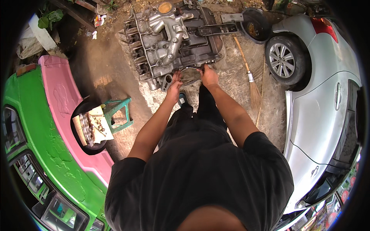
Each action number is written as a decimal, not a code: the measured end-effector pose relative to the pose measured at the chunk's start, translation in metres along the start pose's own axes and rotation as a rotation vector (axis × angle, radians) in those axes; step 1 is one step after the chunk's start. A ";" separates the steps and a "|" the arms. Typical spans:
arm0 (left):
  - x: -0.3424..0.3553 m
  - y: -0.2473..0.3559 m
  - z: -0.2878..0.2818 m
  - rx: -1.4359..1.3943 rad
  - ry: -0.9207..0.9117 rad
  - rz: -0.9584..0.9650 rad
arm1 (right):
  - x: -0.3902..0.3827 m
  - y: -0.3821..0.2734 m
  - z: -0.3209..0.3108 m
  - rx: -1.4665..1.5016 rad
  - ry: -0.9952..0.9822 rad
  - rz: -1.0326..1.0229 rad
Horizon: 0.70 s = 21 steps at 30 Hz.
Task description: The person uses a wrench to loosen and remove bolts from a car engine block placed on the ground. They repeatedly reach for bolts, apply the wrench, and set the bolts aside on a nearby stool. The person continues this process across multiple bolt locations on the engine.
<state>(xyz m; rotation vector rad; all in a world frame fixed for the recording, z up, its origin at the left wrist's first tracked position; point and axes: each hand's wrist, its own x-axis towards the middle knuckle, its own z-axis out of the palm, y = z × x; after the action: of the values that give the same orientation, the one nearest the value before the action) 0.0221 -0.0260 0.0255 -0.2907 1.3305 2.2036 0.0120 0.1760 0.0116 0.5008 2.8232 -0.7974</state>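
Head view: a large greasy engine (189, 50) lies on the concrete ground (241, 123) at the top middle, just past the person's feet, with a branching silver pipe (173, 40) across its upper face. At its near edge are both bare hands. The left hand (175, 83) has its fingers bent and narrowly set, beside a metal bracket (166, 82) with a round hole; whether it grips anything I cannot tell. The right hand (209, 77) is partly curled against the same edge, farther right. Between the fingertips of the two runs a thin metal rod (190, 68), though whether either hand has closed on it is too small to make out. Beyond the engine's right side, a flat metal arm (217, 29) reaches toward a round black basin (256, 27). Below the basin lies a broom (252, 86), its bristles toward the person, near a silver car (323, 100) on the right. On the left, a green stool (120, 115) stands near a pink and green vehicle (63, 88), beside a pale sheet (106, 133) bearing small rusty parts (99, 126).
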 end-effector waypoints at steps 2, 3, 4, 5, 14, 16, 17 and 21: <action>-0.002 0.000 -0.008 0.085 -0.048 0.026 | 0.004 0.009 0.021 0.138 -0.037 0.060; -0.003 -0.002 -0.011 0.129 -0.020 0.013 | 0.007 0.011 0.034 0.164 -0.043 0.086; -0.003 -0.002 -0.017 0.189 -0.040 -0.009 | 0.009 0.013 0.048 0.357 -0.053 0.092; -0.003 -0.001 -0.023 0.244 -0.070 -0.020 | 0.008 0.014 0.062 0.548 -0.074 0.116; -0.021 -0.011 -0.082 1.071 0.092 0.268 | -0.014 -0.012 0.118 1.543 -0.546 0.563; -0.027 -0.015 -0.090 1.140 0.158 0.228 | -0.029 -0.024 0.118 1.703 -0.713 0.583; -0.029 -0.015 -0.095 1.188 0.189 0.152 | -0.035 -0.032 0.117 1.770 -0.759 0.611; -0.040 -0.014 -0.113 1.072 0.346 0.167 | -0.050 -0.048 0.097 1.976 -0.821 0.639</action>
<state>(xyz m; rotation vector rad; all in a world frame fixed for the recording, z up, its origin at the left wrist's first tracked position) 0.0524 -0.1322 -0.0224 -0.1379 2.5589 1.2795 0.0476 0.0722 -0.0354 0.7871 0.3536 -2.4169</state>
